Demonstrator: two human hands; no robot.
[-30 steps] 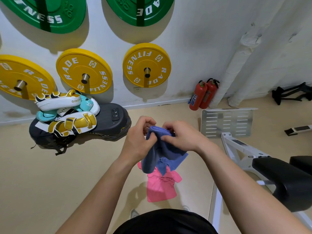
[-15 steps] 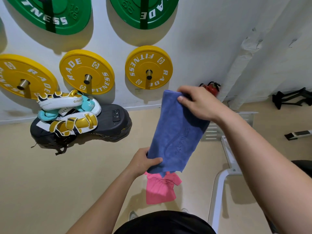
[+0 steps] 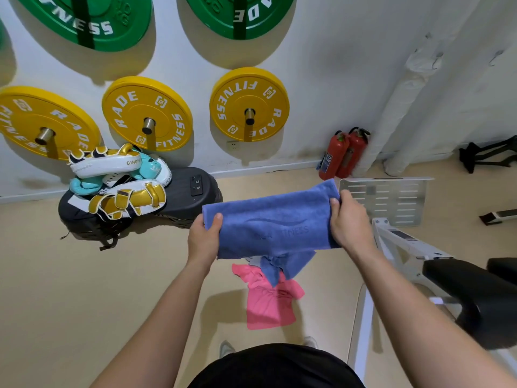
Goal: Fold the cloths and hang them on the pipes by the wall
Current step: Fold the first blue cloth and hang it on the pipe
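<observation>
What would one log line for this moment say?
step: folding | left hand: grips blue cloth, left end | right hand: grips right end | pink cloth: on floor | pipes: no cloth

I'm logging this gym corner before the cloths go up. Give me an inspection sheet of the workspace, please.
Surface: beige floor, a cloth lying on it.
Job's things: blue cloth held stretched out in the air; pink cloth crumpled on the floor; white pipes by the wall, no cloth on them in view.
Clutter: boxing pads piled on a black platform; two red fire extinguishers; perforated metal plate.
Hands: left hand grips the blue cloth's left end, right hand its right end.
Cables: nothing seen.
Surroundings: yellow weight plates and green weight plates on the wall; black-padded bench at right.
</observation>
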